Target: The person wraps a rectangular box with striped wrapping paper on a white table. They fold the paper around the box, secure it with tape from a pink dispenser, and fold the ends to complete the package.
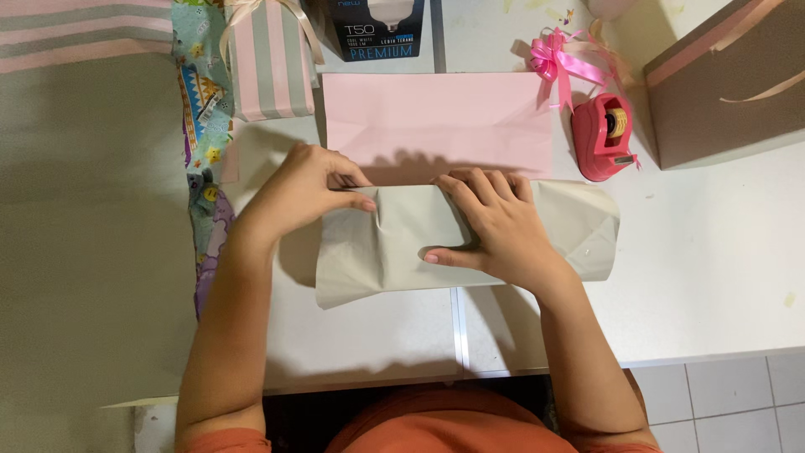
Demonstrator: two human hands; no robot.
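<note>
On the white table (721, 277), a parcel in grey-green paper (394, 243) is being wrapped.
It is pressed flat by the right hand (495, 222), its paper pinched by the left hand (306, 189); pink paper (436, 113) lies just behind.

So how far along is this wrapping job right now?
Partway. The grey paper is already folded over whatever it covers, which is hidden. The left hand pinches the top fold while the right hand presses the middle flat. No tape shows on the seam, both ends look open, and the pink tape dispenser and pink bow sit untouched.
</note>
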